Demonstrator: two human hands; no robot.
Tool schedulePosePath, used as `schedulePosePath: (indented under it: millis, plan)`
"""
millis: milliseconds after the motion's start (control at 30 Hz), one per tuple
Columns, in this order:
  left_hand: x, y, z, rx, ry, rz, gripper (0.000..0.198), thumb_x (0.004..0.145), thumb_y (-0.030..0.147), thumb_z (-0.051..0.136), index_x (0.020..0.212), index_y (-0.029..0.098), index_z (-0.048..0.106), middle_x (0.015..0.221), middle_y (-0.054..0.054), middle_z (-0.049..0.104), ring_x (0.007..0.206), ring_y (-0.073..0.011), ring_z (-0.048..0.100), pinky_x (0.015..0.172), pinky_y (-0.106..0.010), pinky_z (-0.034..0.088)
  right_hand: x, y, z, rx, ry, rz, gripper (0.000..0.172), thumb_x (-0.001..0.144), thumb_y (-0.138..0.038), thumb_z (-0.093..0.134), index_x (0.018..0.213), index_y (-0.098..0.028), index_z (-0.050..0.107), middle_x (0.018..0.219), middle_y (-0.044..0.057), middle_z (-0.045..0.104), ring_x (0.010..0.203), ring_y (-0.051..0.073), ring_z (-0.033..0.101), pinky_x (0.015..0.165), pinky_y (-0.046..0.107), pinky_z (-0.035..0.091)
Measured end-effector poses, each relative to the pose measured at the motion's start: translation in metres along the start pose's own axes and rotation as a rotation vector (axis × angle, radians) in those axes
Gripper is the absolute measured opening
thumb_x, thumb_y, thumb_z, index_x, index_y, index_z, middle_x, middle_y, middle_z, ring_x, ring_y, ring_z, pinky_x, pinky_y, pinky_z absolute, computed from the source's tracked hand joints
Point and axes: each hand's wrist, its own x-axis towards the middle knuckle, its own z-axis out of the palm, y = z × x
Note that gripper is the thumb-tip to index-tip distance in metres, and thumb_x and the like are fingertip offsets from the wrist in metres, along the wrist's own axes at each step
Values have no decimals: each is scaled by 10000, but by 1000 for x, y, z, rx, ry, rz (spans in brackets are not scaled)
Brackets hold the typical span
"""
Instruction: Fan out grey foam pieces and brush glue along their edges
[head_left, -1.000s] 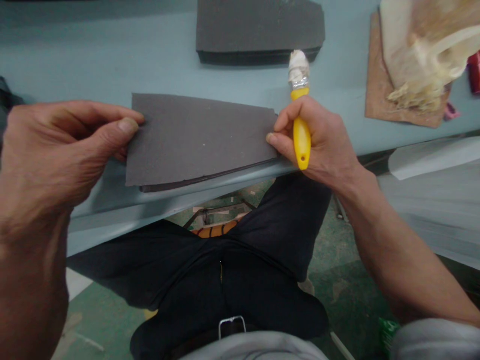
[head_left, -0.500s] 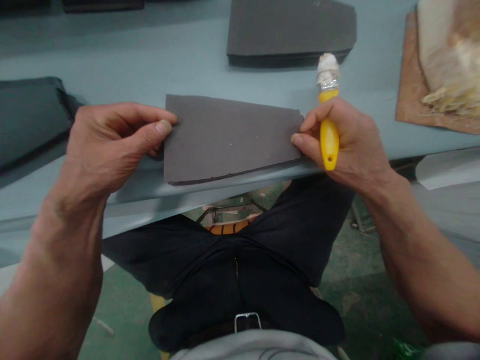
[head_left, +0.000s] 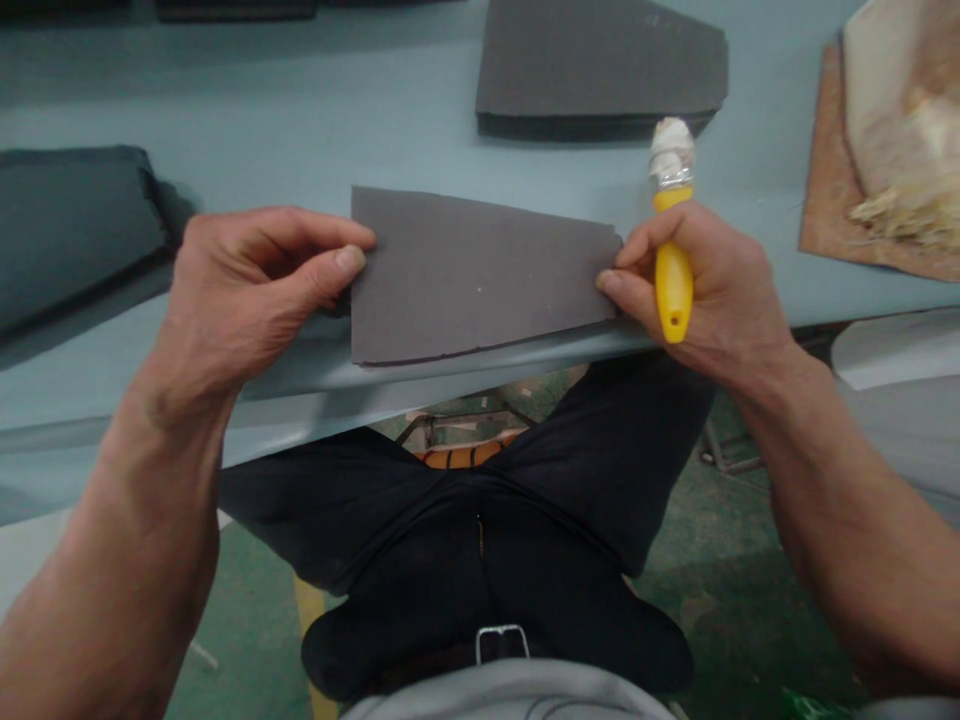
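A flat grey piece [head_left: 480,275], wider at its left end and tapering to the right, is stretched between my two hands at the table's near edge. My left hand [head_left: 247,290] is closed, thumb and forefinger pinching its left edge. Its narrow right end sits between the thumb and forefinger of my right hand [head_left: 712,270]. That same hand also grips a yellow-handled brush [head_left: 675,290], upright, its head coated in whitish stuff. Whether the piece touches the table I cannot tell.
Similar grey pieces lie stacked [head_left: 600,65] at the back. A dark fabric-like piece [head_left: 67,235] rests at left. On the right is a brown board [head_left: 821,190] with a crusted, yellowish mass. The pale blue table [head_left: 300,110] ends just above my lap.
The whole view has shifted slightly, so everything on the table appears a little further right. Both hands keep the same hold on the grey piece, and the brush stays in my right hand.
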Motion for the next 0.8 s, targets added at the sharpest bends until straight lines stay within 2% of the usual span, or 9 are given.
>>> schedulePosePath:
  millis: [233, 367, 667, 800]
  plan:
    - [0, -2, 0, 20, 17, 28, 186, 840, 260, 882, 1021, 216, 894, 782, -3, 811, 585, -58, 626, 593, -138, 529, 1, -3, 1, 7, -19, 36, 319, 907, -564, 810, 902, -313, 613, 762, -4, 667, 609, 177, 534, 587, 368, 493]
    - [0, 1, 0, 33, 22, 17, 195, 836, 257, 871, 1020, 197, 892, 771, -2, 807, 582, -56, 617, 597, -134, 532, 1, -4, -1, 20, -41, 26, 302, 926, -522, 811, 909, -300, 607, 777, 0, 678, 629, 178, 568, 610, 365, 512]
    - [0, 6, 1, 104, 13, -21, 328, 841, 389, 856, 1066, 152, 879, 743, 12, 761, 602, -56, 608, 617, -156, 533, -1, -3, 0, -19, -30, -14, 257, 979, -471, 785, 950, -273, 623, 812, -12, 670, 670, 161, 599, 661, 339, 535]
    - [0, 7, 2, 96, 20, -41, 302, 834, 347, 848, 1070, 162, 880, 748, 14, 766, 611, -53, 614, 626, -150, 532, -1, -2, 0, -20, -26, -10, 261, 974, -483, 786, 958, -271, 635, 824, -18, 669, 679, 158, 613, 665, 340, 545]
